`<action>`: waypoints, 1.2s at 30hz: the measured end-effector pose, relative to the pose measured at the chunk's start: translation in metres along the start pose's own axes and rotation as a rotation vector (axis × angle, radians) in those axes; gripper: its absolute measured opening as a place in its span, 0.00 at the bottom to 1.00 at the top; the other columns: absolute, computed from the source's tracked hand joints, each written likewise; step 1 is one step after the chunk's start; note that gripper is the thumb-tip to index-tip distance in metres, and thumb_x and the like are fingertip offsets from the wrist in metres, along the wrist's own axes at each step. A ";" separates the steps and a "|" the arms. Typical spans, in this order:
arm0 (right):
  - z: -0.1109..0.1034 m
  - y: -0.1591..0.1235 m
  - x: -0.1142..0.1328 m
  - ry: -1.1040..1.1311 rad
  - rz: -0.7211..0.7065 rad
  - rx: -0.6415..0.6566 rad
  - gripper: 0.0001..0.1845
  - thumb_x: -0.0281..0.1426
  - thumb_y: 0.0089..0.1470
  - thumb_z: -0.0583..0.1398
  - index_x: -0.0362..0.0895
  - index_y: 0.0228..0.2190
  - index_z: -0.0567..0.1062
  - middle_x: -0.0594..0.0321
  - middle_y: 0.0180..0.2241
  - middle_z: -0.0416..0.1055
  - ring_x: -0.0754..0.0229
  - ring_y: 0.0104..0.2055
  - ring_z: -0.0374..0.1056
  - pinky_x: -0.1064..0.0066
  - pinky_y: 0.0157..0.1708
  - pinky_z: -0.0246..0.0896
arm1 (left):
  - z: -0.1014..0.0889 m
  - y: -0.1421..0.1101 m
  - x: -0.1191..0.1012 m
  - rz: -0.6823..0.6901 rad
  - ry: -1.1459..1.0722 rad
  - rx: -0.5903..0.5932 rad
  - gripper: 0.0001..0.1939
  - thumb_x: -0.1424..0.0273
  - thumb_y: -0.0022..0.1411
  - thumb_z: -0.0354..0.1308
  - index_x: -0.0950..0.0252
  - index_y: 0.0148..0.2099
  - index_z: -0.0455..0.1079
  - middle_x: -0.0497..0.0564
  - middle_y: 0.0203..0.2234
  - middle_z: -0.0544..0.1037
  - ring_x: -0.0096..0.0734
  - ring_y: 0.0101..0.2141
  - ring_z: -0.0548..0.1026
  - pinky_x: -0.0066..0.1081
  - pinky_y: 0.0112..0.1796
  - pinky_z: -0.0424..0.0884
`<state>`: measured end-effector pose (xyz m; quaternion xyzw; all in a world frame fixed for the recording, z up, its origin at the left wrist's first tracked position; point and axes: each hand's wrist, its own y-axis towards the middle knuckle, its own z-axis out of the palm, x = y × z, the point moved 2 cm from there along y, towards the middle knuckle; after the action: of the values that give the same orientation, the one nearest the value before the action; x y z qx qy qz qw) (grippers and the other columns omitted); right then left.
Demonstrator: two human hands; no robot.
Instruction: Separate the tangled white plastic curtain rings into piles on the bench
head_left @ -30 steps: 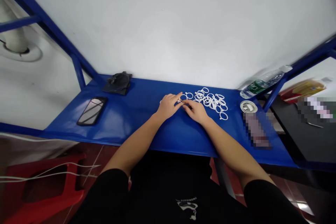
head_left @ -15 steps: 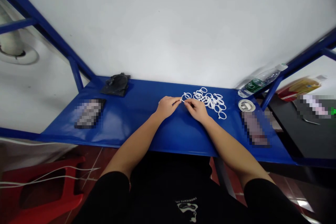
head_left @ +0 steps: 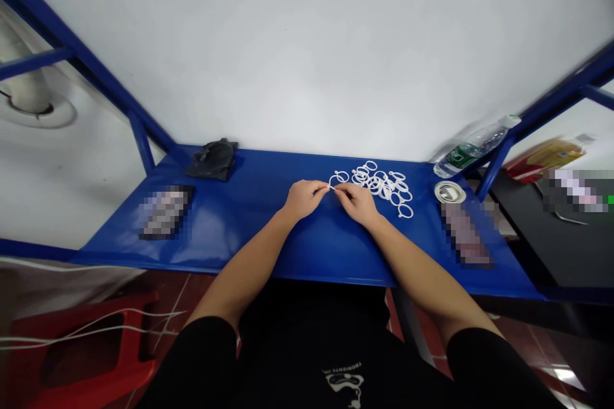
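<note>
Both my hands meet over the middle of a blue tabletop (head_left: 259, 230). Between their fingertips is a thin white ring (head_left: 334, 177), pinched from either side. My left hand (head_left: 306, 198) closes thumb and forefinger on its left end; my right hand (head_left: 357, 202) closes on the other end, fingers curled. Part of this ring is covered by my fingers. Just beyond it, another white ring (head_left: 342, 176) lies on the table. To the right of my right hand spreads a loose pile of white rings (head_left: 384, 186), several of them overlapping, with small knobs on some.
A crumpled black bag (head_left: 212, 158) and a blurred-out flat item (head_left: 165, 212) lie on the left. At right are a water bottle (head_left: 472, 150), a white roll (head_left: 449, 192) and another blurred item (head_left: 465, 233). Blue frame bars (head_left: 141, 140) flank the table; a red stool (head_left: 129, 348) stands below.
The fingertips of both hands have drawn slightly closer together around the ring. The view has tilted a little; the pile of rings looks unchanged.
</note>
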<state>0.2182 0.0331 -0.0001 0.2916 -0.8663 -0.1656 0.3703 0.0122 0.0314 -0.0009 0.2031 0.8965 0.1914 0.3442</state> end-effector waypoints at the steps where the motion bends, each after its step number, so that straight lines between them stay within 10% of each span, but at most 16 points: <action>1: 0.000 0.000 0.000 0.002 0.012 0.003 0.12 0.36 0.70 0.58 0.48 0.43 0.81 0.60 0.34 0.82 0.56 0.34 0.78 0.67 0.36 0.68 | 0.000 0.000 -0.001 -0.006 -0.007 0.005 0.07 0.65 0.72 0.63 0.57 0.46 0.84 0.48 0.41 0.88 0.37 0.42 0.85 0.36 0.46 0.77; 17: -0.002 0.003 0.001 0.005 0.078 -0.075 0.12 0.37 0.70 0.57 0.48 0.43 0.80 0.59 0.35 0.83 0.55 0.36 0.78 0.66 0.37 0.69 | -0.015 0.008 0.003 0.111 0.018 0.038 0.11 0.63 0.75 0.59 0.59 0.49 0.82 0.51 0.44 0.87 0.38 0.44 0.83 0.40 0.51 0.75; 26: -0.012 0.004 -0.014 -0.009 0.084 -0.149 0.12 0.38 0.68 0.59 0.48 0.43 0.83 0.60 0.33 0.83 0.55 0.34 0.79 0.65 0.37 0.71 | -0.047 0.013 0.059 -0.218 0.146 0.051 0.14 0.61 0.71 0.61 0.62 0.52 0.81 0.54 0.44 0.85 0.42 0.45 0.81 0.41 0.52 0.75; 36: -0.043 0.004 -0.027 0.009 0.264 -0.582 0.19 0.44 0.66 0.59 0.44 0.45 0.83 0.65 0.22 0.72 0.57 0.23 0.68 0.62 0.31 0.69 | -0.032 0.004 0.079 -0.182 0.172 0.221 0.25 0.52 0.63 0.68 0.62 0.55 0.80 0.60 0.51 0.81 0.49 0.50 0.78 0.43 0.53 0.74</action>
<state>0.2637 0.0505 0.0165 0.0593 -0.8111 -0.3558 0.4604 -0.0629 0.0672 -0.0193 0.1406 0.9529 0.0766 0.2574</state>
